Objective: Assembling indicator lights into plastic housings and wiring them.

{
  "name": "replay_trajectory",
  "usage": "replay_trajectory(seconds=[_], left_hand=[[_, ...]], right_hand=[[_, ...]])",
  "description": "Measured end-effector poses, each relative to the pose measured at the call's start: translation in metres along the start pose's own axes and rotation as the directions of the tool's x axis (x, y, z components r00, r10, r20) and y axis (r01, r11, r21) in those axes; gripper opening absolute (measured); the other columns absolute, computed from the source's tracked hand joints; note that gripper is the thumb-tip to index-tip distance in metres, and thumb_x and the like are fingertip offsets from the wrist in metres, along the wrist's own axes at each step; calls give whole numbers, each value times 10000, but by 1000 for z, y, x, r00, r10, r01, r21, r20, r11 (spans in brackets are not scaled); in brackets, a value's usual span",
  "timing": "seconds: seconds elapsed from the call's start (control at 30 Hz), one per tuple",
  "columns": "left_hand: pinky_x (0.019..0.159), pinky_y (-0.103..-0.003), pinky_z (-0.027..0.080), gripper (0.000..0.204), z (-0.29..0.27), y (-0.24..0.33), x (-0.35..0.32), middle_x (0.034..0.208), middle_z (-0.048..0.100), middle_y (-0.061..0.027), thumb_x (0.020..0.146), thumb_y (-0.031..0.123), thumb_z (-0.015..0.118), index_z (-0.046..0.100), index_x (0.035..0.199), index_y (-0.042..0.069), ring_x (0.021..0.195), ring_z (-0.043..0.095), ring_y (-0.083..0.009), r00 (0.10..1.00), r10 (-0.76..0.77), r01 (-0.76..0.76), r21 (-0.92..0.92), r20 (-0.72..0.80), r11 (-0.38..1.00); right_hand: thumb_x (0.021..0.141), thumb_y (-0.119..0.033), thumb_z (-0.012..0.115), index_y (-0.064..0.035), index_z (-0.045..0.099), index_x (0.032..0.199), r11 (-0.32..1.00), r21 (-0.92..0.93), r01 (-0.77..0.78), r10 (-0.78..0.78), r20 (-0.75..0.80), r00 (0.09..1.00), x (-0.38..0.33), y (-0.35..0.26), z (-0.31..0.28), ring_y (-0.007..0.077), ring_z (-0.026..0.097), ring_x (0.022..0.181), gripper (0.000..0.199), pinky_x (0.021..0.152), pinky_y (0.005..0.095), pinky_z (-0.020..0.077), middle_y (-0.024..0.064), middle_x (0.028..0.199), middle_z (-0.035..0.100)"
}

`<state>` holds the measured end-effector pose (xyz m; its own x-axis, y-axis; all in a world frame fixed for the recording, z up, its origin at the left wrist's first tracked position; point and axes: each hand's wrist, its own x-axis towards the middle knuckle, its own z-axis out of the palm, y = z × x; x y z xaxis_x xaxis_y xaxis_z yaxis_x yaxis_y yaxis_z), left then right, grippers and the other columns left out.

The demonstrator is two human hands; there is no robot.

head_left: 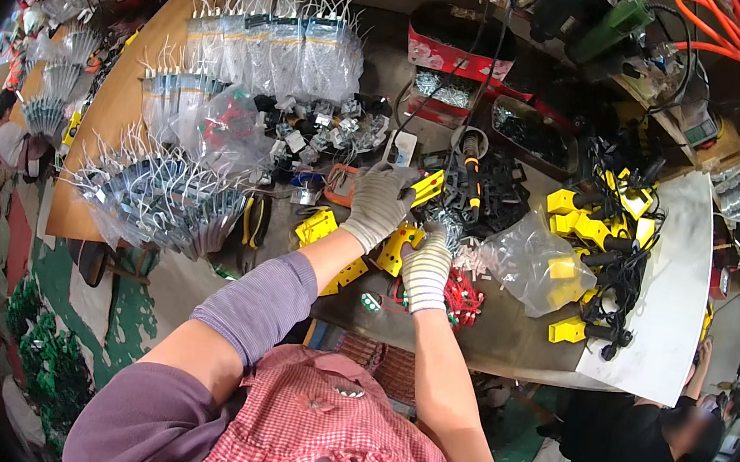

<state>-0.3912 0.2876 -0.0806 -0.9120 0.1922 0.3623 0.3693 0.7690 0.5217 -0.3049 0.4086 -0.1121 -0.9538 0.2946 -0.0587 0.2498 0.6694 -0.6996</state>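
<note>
Two gloved hands, left hand and right hand, hide their fingers' grip among yellow parts.

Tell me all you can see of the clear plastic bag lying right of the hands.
The clear plastic bag is thin, crumpled film, glossy with white glare. It lies slumped on the grey worktop, mouth not discernible. One yellow plastic part shows through it. It sits right of the right hand, apart from it, with yellow parts and black cables along its right side.

Yellow part half hidden behind hand
</note>
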Motion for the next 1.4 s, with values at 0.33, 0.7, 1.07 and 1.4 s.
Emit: replay_trajectory(seconds=[0.33, 0.7, 1.07, 1.4], left_hand=[[822, -386, 494, 264, 8, 22, 18, 950, 658, -185, 796, 126, 669, 605, 1025, 11, 911, 635, -343, 987, -132, 150, -225, 94, 963], [813, -384, 497, 243, -104, -7, -102, 1056, 643, -84, 841, 157, 587, 631, 1074, 101, 960, 614, -291, 831, -270, 118, 321, 487, 940], [873, -425, 447, 255, -78, -30, -82, 1047, 594, -66, 794, 183, 627, 606, 1038, 112, 1043, 545, -239, 608, 119, -617, 372, 785, 694], [770, -383, 496, 215, -111, -34, -100, 877, 651, -115, 788, 227, 686, 661, 918, 58, 853, 623, -306, 785, 109, -152, 18, 609, 988]], right_hand=[[790, 147, 581, -34, 364, 1376, 174, 962, -208, 239, 164, 957, 81, 53, -14, 223, 614, 963, 650, 877, 310, 501, 145, 1139, 609], [888, 26, 576, 31, 562, 1144, 701, 666, -255, 133, 230, 964, -80, 32, -97, 85, 593, 687, 256, 613, 209, 473, 71, 892, 650], [768, 27, 666, -60, 622, 908, 982, 37, 184, -178, -142, 974, -101, 61, -96, 229, 610, 696, 170, 650, 341, 504, 102, 790, 608], [664, -284, 740, -82, 666, 815, 674, -731, 101, -95, 50, 994, -81, 44, -70, 281, 625, 835, 263, 708, 405, 520, 113, 873, 625]])
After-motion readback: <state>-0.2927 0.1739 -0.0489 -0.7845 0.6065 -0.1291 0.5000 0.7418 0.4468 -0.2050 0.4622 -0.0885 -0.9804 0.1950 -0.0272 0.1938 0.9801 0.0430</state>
